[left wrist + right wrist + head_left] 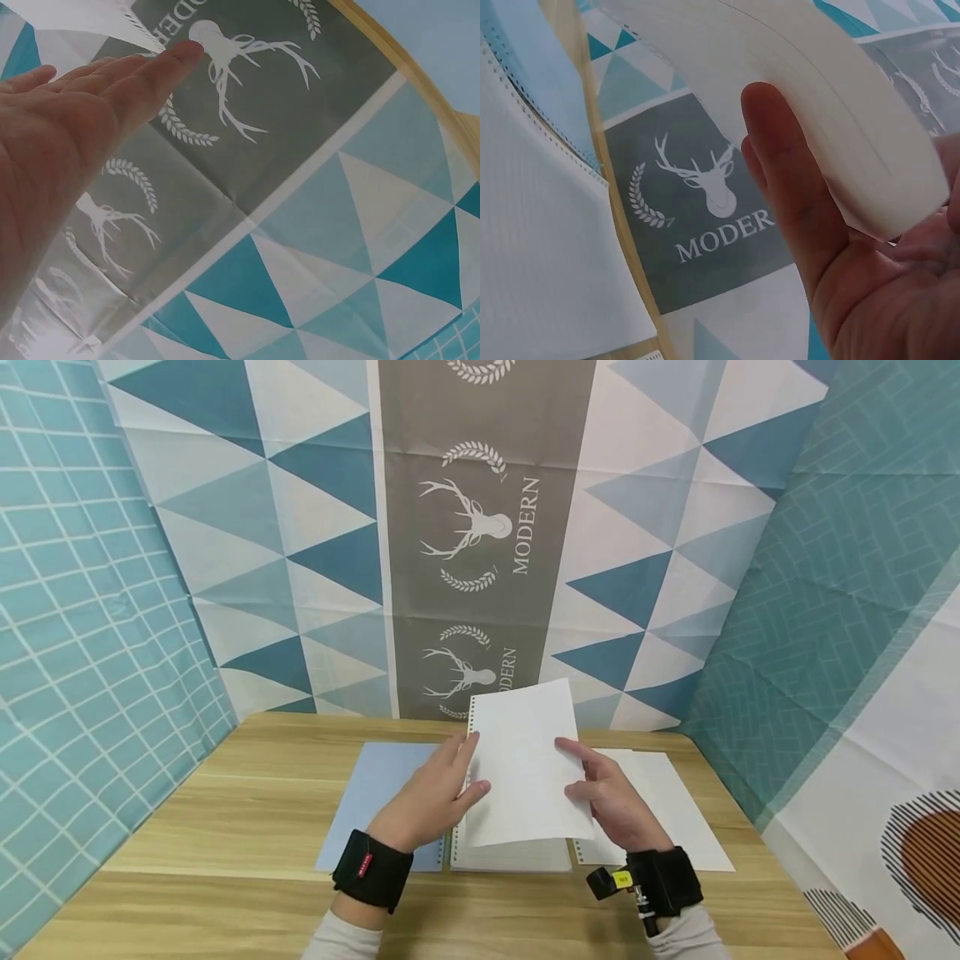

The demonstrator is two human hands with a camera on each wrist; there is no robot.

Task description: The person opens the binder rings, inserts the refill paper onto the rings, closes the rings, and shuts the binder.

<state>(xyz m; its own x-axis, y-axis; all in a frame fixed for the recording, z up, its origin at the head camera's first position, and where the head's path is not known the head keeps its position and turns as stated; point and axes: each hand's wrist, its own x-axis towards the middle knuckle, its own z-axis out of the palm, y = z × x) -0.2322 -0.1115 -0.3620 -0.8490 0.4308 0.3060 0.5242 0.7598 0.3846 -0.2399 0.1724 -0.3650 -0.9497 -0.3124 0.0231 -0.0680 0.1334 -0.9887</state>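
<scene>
Punched loose-leaf paper (525,768), white with a row of holes down its left edge, is raised and tilted above the table. My right hand (621,802) pinches it at the right edge, thumb in front. In the right wrist view the paper (840,97) bends in a curve beside the fingers. At the punched edge is my left hand (427,797), its fingers straight and its thumb overlapping the paper in the head view. The left wrist view shows the same straight fingers just under a corner of paper (90,19). Beneath lies a white punched stack (513,858).
Left of the middle stack lies a light blue punched sheet or cover (384,793). More white punched paper (671,814) lies on the right, partly behind my right hand. All rest on a wooden table (217,835), with patterned cloth (480,527) hanging at its back edge.
</scene>
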